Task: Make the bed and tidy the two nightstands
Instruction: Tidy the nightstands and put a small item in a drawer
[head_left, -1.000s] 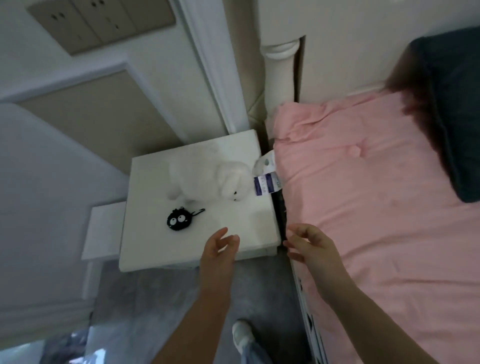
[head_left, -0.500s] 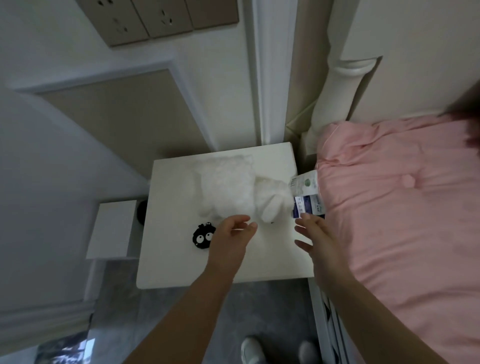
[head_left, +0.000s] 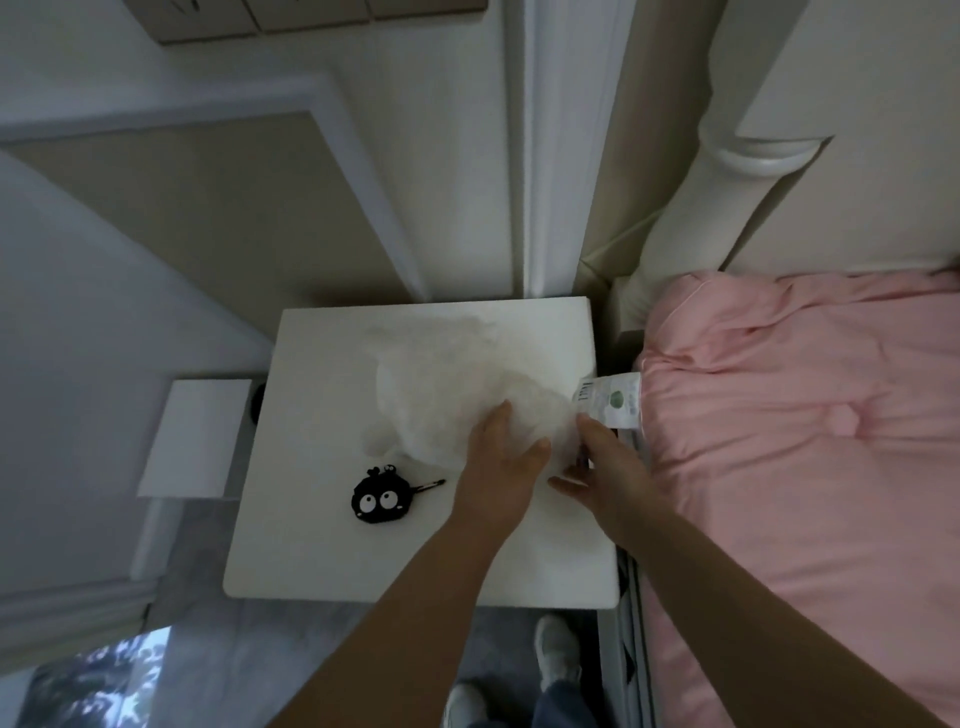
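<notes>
A fluffy white plush toy (head_left: 441, 384) lies on the white nightstand (head_left: 322, 561) beside the bed. My left hand (head_left: 498, 473) rests on the toy's near side, fingers spread against the fur. My right hand (head_left: 605, 467) touches the toy's right end, where the head was, just below a white and green packet (head_left: 613, 400) wedged between the nightstand and the mattress. A small black round pouch with cartoon eyes (head_left: 379, 499) lies left of my left hand. The bed carries a pink quilt (head_left: 805, 441).
A low white box (head_left: 192, 436) stands left of the nightstand against the wall. The cream headboard post (head_left: 691, 208) rises behind the gap by the bed. My shoes (head_left: 556, 654) are on the grey floor in front of the nightstand.
Both hands moved forward from the nightstand's front edge onto the plush toy. The camera moved closer and tilted left, so the dark pillow is out of view.
</notes>
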